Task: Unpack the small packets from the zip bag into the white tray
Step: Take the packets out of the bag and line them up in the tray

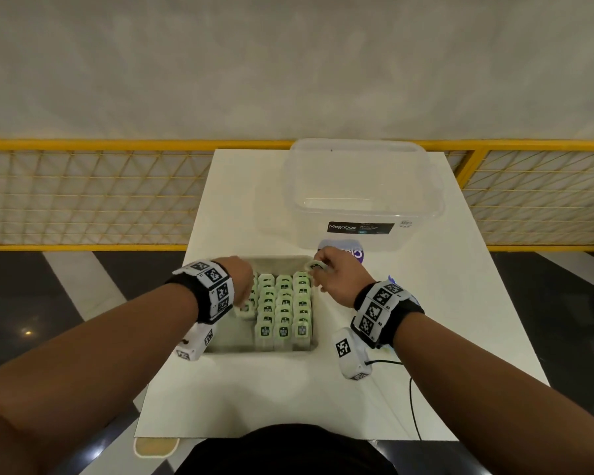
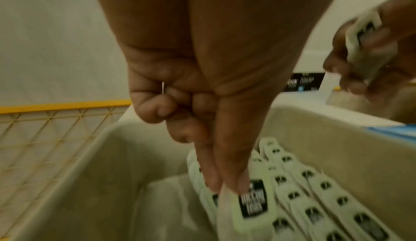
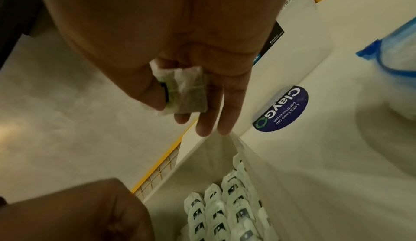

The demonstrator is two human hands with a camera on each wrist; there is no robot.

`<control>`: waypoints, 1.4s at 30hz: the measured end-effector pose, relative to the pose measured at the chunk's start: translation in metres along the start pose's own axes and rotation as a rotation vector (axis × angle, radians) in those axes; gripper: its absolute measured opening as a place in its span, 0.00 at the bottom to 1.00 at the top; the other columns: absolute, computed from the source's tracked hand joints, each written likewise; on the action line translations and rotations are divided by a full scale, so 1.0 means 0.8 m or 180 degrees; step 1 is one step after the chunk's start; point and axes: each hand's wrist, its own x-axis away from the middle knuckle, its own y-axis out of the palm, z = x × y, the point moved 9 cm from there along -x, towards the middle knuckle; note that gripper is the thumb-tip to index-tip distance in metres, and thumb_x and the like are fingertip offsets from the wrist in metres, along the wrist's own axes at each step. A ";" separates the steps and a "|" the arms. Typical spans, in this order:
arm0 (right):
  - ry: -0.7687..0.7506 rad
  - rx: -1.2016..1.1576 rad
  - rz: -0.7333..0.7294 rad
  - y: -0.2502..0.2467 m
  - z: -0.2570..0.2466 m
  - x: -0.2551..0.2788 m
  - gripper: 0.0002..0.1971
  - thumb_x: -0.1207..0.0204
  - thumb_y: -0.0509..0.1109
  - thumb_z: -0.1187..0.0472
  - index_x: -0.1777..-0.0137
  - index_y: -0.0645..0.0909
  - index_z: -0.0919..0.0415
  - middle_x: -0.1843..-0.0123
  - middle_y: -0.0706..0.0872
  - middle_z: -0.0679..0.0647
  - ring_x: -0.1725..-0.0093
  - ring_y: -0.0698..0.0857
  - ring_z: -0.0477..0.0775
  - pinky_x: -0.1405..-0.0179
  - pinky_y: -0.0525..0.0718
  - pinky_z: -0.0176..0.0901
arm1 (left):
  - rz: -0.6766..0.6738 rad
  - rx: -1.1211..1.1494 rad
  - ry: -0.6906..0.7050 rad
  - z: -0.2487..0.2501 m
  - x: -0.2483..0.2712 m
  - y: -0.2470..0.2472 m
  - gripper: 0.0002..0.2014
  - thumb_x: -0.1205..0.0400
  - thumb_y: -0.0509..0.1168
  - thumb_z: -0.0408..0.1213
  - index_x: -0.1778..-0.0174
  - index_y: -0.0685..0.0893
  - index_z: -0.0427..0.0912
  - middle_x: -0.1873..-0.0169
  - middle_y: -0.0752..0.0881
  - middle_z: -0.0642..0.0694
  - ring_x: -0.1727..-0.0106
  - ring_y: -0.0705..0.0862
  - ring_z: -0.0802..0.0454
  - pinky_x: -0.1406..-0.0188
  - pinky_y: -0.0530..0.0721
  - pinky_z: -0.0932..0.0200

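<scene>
Behind white tray (image 1: 235, 341), clear Megabox tub (image 1: 360, 197), blue sticker (image 3: 282, 109), zip bag (image 3: 398, 52), both hands pinching packets

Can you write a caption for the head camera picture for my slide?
Both hands, left hand and right hand, each place a small packet into the white tray.

The tray (image 1: 220, 341) sits mid-table (image 1: 288, 399) with packets (image 1: 283, 310) in rows filling its right part, a box (image 1: 360, 197) behind it to the right, a sticker (image 1: 355, 254) between tray and box, and the zip bag (image 3: 396, 52) right of the tray.
</scene>
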 end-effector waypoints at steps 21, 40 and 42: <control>0.0382 -0.0046 0.0006 0.033 0.025 0.010 0.07 0.22 0.71 0.56 0.60 0.86 0.54 0.61 0.92 0.56 0.64 0.87 0.54 0.53 0.89 0.55 | 0.0740 0.0686 0.0289 -0.004 -0.038 0.006 0.10 0.21 0.66 0.48 0.63 0.84 0.47 0.64 0.86 0.49 0.61 0.84 0.48 0.54 0.86 0.54; 0.0212 0.0121 0.0142 0.048 -0.010 -0.007 0.08 0.29 0.78 0.55 0.60 0.87 0.59 0.67 0.89 0.54 0.69 0.84 0.48 0.63 0.85 0.46 | 0.1846 0.1539 0.1211 0.028 0.048 -0.077 0.04 0.21 0.69 0.44 0.52 0.86 0.54 0.59 0.88 0.57 0.72 0.76 0.70 0.61 0.75 0.64; 0.0173 0.0171 0.0229 0.044 -0.008 -0.009 0.09 0.29 0.78 0.53 0.54 0.86 0.56 0.61 0.88 0.48 0.65 0.84 0.46 0.59 0.84 0.43 | 0.1799 0.1430 0.1048 0.016 0.048 -0.076 0.05 0.22 0.69 0.43 0.52 0.86 0.52 0.59 0.88 0.56 0.66 0.79 0.65 0.58 0.77 0.63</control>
